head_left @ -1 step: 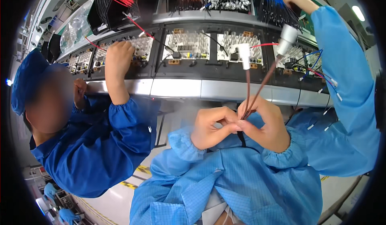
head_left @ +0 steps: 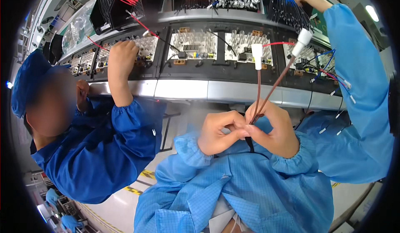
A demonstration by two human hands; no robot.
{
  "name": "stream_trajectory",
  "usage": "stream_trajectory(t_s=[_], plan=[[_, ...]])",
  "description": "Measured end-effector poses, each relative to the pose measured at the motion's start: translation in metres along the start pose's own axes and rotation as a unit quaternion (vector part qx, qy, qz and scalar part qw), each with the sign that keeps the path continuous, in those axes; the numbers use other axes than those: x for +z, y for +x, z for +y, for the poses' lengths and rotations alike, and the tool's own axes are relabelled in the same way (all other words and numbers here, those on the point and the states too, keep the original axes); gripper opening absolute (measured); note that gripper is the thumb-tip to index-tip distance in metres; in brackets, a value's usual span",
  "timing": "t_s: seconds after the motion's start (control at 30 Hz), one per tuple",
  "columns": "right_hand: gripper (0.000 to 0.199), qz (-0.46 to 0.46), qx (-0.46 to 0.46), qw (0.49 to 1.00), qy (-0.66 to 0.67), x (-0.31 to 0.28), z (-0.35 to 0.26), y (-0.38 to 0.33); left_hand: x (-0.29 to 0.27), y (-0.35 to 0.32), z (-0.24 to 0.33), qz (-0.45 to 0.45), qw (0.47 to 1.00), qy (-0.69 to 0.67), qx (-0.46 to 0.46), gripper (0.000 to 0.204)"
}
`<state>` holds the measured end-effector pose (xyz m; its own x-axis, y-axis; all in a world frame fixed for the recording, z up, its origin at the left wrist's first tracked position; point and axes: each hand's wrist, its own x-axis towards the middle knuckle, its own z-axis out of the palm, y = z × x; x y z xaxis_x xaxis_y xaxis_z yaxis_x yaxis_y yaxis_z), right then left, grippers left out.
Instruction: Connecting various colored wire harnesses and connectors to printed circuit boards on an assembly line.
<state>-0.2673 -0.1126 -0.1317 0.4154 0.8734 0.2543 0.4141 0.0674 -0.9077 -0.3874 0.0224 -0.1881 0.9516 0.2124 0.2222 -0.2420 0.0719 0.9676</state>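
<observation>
Two hands (head_left: pixel 221 135) (head_left: pixel 277 129), fingers (head_left: pixel 260 135) pinching brown wires (head_left: pixel 259 82); connectors (head_left: pixel 258 57) before circuit boards (head_left: pixel 193 45); co-worker's sleeve (head_left: pixel 354 58) right.

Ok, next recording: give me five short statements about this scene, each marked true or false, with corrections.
1. The right hand holds two brown wires. True.
2. The connectors at their upper ends are red. False: they are white.
3. The left hand is spread wide open. False: its thumb and index finger are pinched close beside the right hand.
4. The co-worker on the left wears a blue cap. True.
5. That cap is on the workbench. False: it is worn.
</observation>
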Motion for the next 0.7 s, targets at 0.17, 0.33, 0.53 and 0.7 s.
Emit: stream_trajectory(t_s=[0.17,0.33,0.53,0.7], plan=[[0.016,0.011,0.013,0.999,0.039,0.014,0.026,-0.021,0.01,-0.016,-0.015,-0.051,0.994,-0.064,-0.074,0.01],[0.02,0.01,0.061,0.998,0.0,0.024,0.039,-0.041,0.019,-0.034,-0.032,-0.039,0.983,-0.136,-0.115,0.013],[0.02,-0.02,0.028,0.999,0.026,0.032,0.053,-0.055,0.023,-0.051,-0.044,-0.052,0.978,-0.122,-0.158,0.017],[0.007,-0.012,0.015,0.999,0.05,0.031,0.052,-0.049,0.02,-0.05,-0.041,-0.065,0.973,-0.155,-0.159,0.018]])
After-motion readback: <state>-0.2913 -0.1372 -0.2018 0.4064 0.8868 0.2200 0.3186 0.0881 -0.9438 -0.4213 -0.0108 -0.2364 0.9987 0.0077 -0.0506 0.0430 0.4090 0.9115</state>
